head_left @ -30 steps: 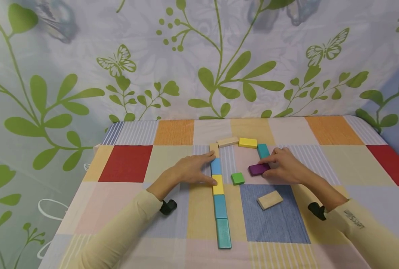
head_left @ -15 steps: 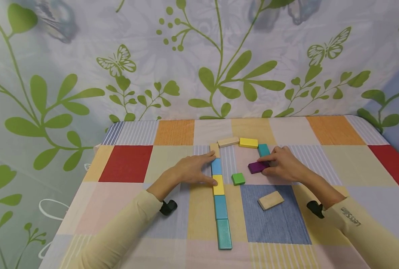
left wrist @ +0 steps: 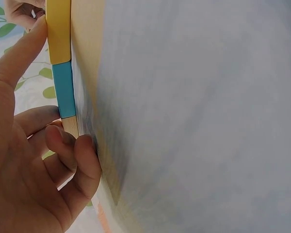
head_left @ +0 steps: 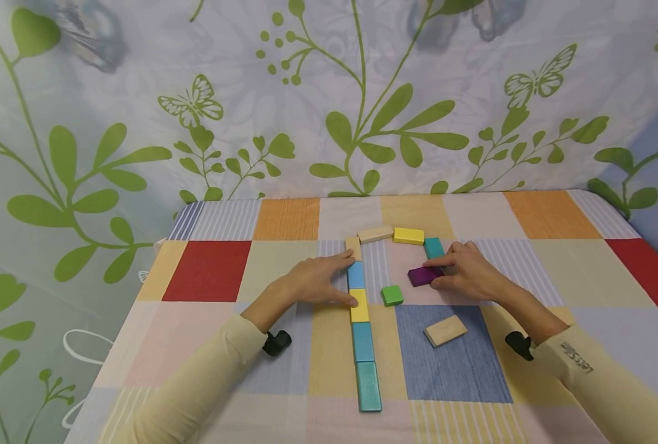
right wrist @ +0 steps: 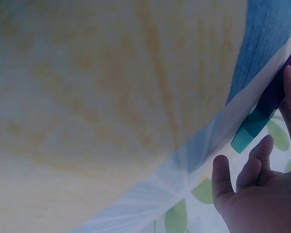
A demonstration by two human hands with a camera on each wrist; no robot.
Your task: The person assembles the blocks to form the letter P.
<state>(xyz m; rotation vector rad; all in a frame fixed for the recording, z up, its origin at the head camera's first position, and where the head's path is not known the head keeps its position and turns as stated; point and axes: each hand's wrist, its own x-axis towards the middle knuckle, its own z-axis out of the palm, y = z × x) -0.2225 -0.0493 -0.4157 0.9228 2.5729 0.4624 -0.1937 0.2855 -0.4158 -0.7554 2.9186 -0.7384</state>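
Purple block (head_left: pixel 422 276) lies on or just above the patchwork cloth (head_left: pixel 251 351), near the lower end of the teal block (head_left: pixel 433 248); which of the two heights, cannot tell. Right hand (head_left: pixel 470 271) pinches it, index finger along the far long edge, thumb along the near one. Step reads as placing it by the teal piece. Best done, in my judgement, with a light pinch, the block kept low and turned by small wrist movements, knuckles clear of the teal piece, both digits released together.

Outward: small green block (head_left: pixel 392 295) near, to the left; worth leaving room. Loose plain wooden block (head_left: pixel 445 330) nearer the wearer. Far side, upper yellow block (head_left: pixel 409 235) and slanted wooden block (head_left: pixel 375 234).

Left hand (head_left: pixel 317 277) grasps nothing, spread along the column: thumb touching the lower yellow block (head_left: pixel 360 311), a forward finger at the end wooden block (head_left: pixel 353 248), light blue block (head_left: pixel 356 275) between. Firm pressure there could kink the line.

Views compared: head gives the whole layout but loses the purple block's right end behind fingers. Right wrist shows purple and teal meeting in outline; the low angle leaves contact uncertain. Left wrist alone shows the left hand's other fingers, loosely bent, and the column's side faces.
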